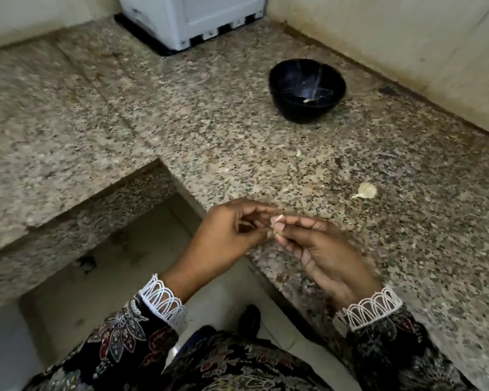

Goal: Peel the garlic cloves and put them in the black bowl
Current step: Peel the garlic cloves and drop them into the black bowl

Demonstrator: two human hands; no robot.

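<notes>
A small garlic clove (275, 221) is pinched between the fingertips of both hands at the counter's front edge. My left hand (232, 230) curls its fingers toward the clove from the left. My right hand (319, 249) pinches it from the right, thumb and forefinger on it. The black bowl (288, 108) stands on the granite counter at the back right, well beyond the hands, with one pale peeled clove (308, 100) inside. A piece of garlic with papery skin (366, 191) lies on the counter to the right of the hands.
The speckled granite counter (209, 136) bends in an L, with a cut-out corner and floor below at the left. A white appliance (192, 18) stands at the back. A small pale garlic scrap (298, 152) lies mid-counter. A wall runs along the right.
</notes>
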